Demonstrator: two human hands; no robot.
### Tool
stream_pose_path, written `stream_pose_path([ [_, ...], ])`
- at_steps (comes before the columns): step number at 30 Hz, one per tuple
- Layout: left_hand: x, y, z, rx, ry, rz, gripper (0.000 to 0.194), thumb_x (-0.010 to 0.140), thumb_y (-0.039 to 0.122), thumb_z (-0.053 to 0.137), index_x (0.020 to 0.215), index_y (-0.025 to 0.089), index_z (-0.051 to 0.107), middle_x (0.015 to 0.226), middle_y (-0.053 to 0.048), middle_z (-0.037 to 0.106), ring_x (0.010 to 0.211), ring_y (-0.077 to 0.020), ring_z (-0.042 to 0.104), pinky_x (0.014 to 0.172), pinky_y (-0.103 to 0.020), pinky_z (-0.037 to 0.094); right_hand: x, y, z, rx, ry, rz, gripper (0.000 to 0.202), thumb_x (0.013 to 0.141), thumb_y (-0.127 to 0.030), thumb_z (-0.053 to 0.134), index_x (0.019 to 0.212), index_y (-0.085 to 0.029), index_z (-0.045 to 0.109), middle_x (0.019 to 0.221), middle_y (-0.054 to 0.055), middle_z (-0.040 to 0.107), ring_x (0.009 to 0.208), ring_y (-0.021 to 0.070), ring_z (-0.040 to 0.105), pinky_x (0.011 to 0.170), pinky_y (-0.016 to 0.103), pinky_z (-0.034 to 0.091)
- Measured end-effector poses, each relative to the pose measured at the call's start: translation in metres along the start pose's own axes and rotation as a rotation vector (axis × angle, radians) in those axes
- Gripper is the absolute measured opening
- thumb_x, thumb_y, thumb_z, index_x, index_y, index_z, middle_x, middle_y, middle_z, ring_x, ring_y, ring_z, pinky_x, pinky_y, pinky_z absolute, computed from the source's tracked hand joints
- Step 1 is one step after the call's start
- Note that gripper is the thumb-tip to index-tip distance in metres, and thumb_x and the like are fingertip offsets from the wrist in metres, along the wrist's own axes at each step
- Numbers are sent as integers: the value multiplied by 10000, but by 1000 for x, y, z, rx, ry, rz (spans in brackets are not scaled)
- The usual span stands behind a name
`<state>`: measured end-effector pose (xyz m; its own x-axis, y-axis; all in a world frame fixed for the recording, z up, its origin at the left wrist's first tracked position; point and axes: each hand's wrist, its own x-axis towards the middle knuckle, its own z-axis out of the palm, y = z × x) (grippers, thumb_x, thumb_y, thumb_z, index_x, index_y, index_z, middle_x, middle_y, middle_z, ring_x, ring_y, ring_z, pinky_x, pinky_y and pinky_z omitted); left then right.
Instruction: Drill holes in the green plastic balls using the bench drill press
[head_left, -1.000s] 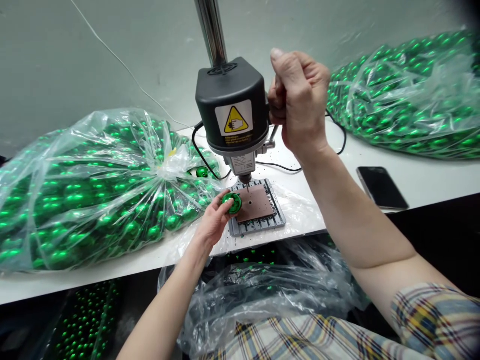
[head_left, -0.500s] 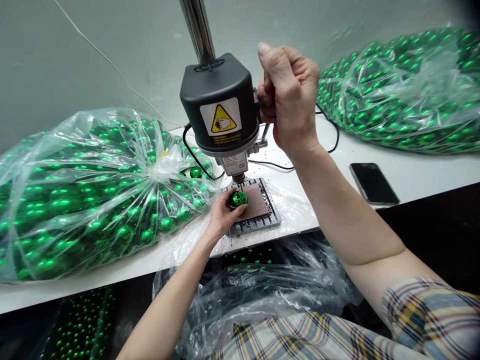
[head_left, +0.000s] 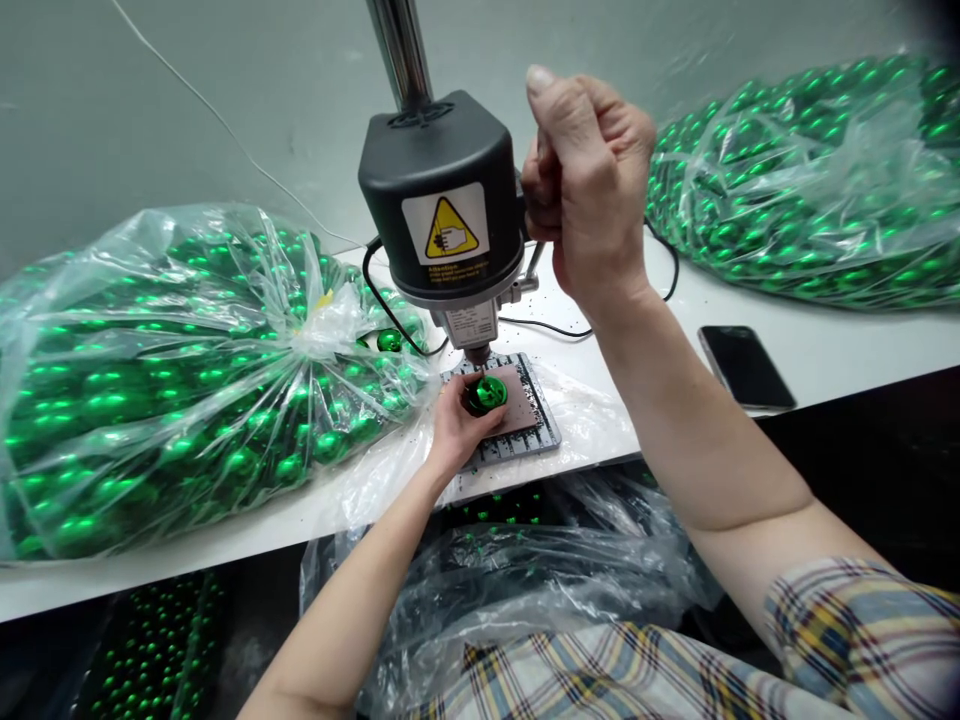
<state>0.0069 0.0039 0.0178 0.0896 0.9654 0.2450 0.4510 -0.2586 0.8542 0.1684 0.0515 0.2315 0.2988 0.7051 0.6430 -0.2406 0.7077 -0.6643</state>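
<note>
A small black bench drill press [head_left: 442,200] stands in the middle, a yellow warning label on its head. My left hand [head_left: 455,425] is closed round a shiny green ball [head_left: 491,393] under the chuck [head_left: 478,355]. The ball rests on a brownish board [head_left: 521,405] on the slotted metal base [head_left: 550,432], which is scattered with dark chips. My right hand [head_left: 592,190] is raised at the right of the drill head, its fingers wrapped round the feed lever [head_left: 534,265]. The lever's end is hidden inside the fist.
A large clear bag of green balls [head_left: 187,390] lies at left, tied at its neck. Another bag of green balls [head_left: 810,200] is at the back right. A phone [head_left: 746,367] lies near the table's edge. Below the edge hangs clear plastic [head_left: 540,590], with green balls showing behind.
My left hand has shifted the green ball slightly to the right and back under the chuck. My right hand has moved slightly up and right, still on the lever.
</note>
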Motion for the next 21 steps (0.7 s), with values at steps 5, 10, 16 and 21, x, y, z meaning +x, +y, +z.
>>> stream_pose_path([
  [5,-1,-2,3,-58,-3,-25,545,651,301,875,1134,175,656,1052,-91,714,984,-254,666,867,-380,527,-10,-1,-3,-34,-3,-96,650,762,-749,680,549,-264,303,452,-55,312,373,99,237,371,337,203],
  [10,-1,-2,3,-79,-12,-31,549,659,305,876,1143,173,653,1044,-94,714,989,-258,664,874,-383,519,-38,2,-10,-86,58,-242,568,899,-519,671,533,-236,343,434,-51,331,366,87,267,384,309,232],
  [16,-2,-1,4,-98,-3,-29,560,654,289,882,1146,169,644,1028,-85,712,970,-247,668,860,-365,522,-73,10,-25,-114,77,-315,617,897,-442,685,528,-210,249,440,-47,272,383,84,247,416,321,201],
  [21,-3,-2,4,-117,-12,-45,574,653,289,887,1158,177,638,1021,-84,703,988,-251,661,868,-368,519,-88,18,-39,-230,-43,-296,615,946,-469,562,560,-202,165,480,-39,196,429,99,205,479,338,181],
])
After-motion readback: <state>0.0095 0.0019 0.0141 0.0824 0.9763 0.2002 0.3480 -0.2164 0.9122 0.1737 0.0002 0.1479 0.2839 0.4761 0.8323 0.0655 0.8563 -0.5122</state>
